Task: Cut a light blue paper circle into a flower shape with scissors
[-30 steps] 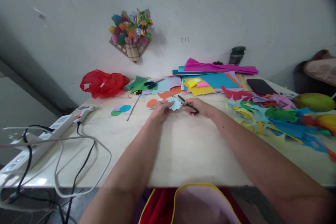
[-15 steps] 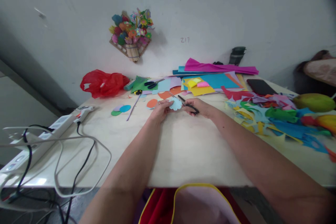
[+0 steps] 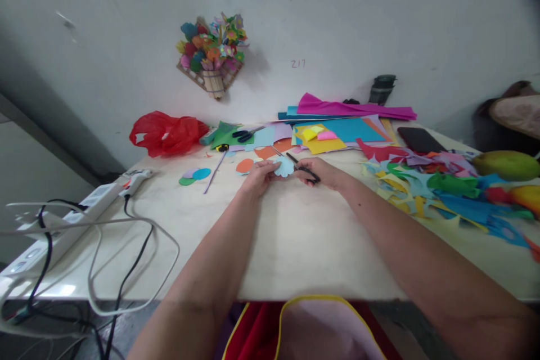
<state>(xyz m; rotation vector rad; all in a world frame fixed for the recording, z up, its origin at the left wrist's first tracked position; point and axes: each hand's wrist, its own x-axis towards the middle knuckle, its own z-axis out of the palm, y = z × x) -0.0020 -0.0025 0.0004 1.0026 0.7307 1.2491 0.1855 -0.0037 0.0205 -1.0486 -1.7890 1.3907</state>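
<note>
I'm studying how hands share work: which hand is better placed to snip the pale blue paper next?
Probably the right hand: it holds the scissors beside the pale blue paper, which the left hand pinches.

Pale blue paper (image 3: 284,166), scalloped edge; black-handled scissors (image 3: 311,172), blades parted, beside it

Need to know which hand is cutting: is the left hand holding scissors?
No, the left hand holds the light-blue scalloped paper, while the right hand holds the black-handled scissors.
</note>
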